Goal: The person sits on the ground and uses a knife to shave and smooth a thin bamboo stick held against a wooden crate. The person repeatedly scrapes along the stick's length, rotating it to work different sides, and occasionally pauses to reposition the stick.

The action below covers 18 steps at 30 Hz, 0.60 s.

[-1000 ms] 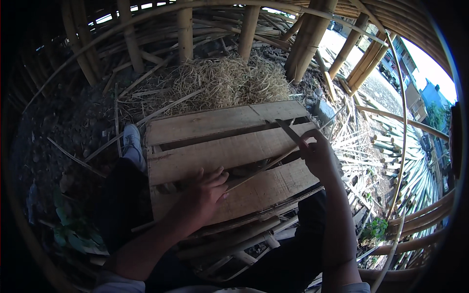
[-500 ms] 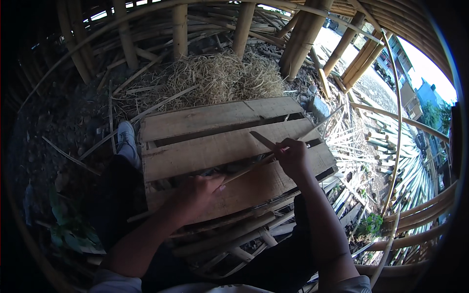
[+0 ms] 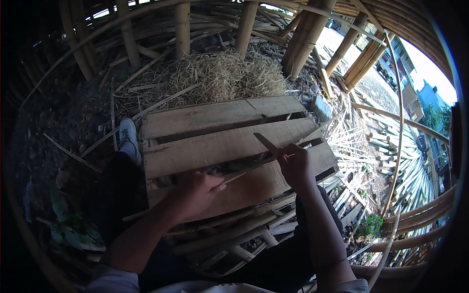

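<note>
A thin bamboo strip [image 3: 246, 171] slants over the wooden slat platform [image 3: 195, 156], up and to the right from my left hand. My left hand [image 3: 199, 191] is closed round its near end, above the nearest board. In my right hand [image 3: 294, 165] a knife [image 3: 266, 143] is gripped, its blade pointing up and to the left over the middle board. The strip runs past the knife at the right hand and appears to carry on beyond it toward the platform's right side. My right fingers hide the knife's handle.
A heap of dry shavings [image 3: 224, 75] lies behind the platform, before upright bamboo posts [image 3: 182, 31]. Many pale bamboo pieces [image 3: 400, 171] spread over the ground at right. My shoe [image 3: 128, 136] stands by the platform's left edge. Bamboo rails [image 3: 415, 224] cross at lower right.
My right hand and the knife have shifted slightly to the right and down. My left hand keeps its grip nearly in place. The whole view has moved a little.
</note>
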{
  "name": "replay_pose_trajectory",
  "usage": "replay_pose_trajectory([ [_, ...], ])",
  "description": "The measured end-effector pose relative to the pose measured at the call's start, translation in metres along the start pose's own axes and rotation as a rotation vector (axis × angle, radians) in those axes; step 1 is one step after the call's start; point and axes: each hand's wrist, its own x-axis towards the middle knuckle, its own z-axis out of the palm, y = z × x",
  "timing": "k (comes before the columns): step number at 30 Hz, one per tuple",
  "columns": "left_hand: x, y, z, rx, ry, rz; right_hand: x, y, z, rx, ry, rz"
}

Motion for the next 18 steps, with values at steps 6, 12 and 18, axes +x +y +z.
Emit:
replay_pose_trajectory([
  [6, -0.01, 0.003, 0.012, 0.079, 0.063, 0.125, 0.001, 0.007, -0.031, -0.215, 0.065, -0.097],
  [12, -0.006, 0.001, 0.021, -0.036, 0.031, 0.08, 0.002, 0.034, -0.045, -0.156, 0.025, 0.035],
  [18, -0.004, -0.008, 0.022, 0.023, 0.031, 0.099, 0.018, 0.042, -0.045, -0.268, -0.068, 0.067],
])
